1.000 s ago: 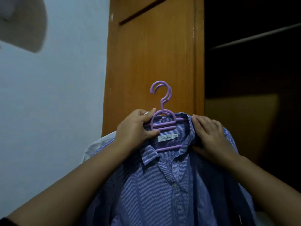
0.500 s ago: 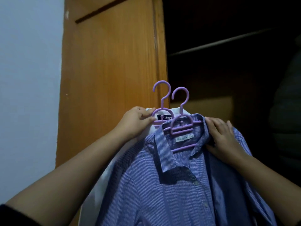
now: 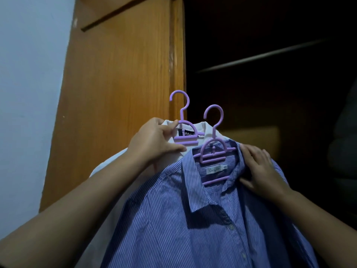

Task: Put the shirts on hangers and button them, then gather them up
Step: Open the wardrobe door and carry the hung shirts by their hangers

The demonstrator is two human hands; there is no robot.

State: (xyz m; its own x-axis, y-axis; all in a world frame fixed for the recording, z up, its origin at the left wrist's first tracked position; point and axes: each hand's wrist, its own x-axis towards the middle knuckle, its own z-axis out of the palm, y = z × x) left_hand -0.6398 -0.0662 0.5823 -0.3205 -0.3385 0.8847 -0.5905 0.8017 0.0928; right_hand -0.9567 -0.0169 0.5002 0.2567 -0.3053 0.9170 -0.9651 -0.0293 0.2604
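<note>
A blue striped shirt (image 3: 173,219) hangs on a purple hanger (image 3: 213,151) in front of me. Behind it, a white shirt (image 3: 108,167) hangs on a second purple hanger (image 3: 184,132), mostly hidden by the striped one. My left hand (image 3: 154,144) grips the white shirt's hanger at its collar. My right hand (image 3: 260,173) holds the striped shirt at the right side of its collar and shoulder, thumb under the fabric. Both hooks stand upright and free.
An orange wooden wardrobe door (image 3: 119,84) stands behind the shirts, next to a pale wall (image 3: 29,93) on the left. To the right the wardrobe interior is dark, with a metal rail (image 3: 260,55) running across it and dark clothing (image 3: 345,142) at the far right.
The two hangers, overlapped a second ago, now stand apart, the white shirt's hanger up and left of the striped one. My view has turned toward the open wardrobe.
</note>
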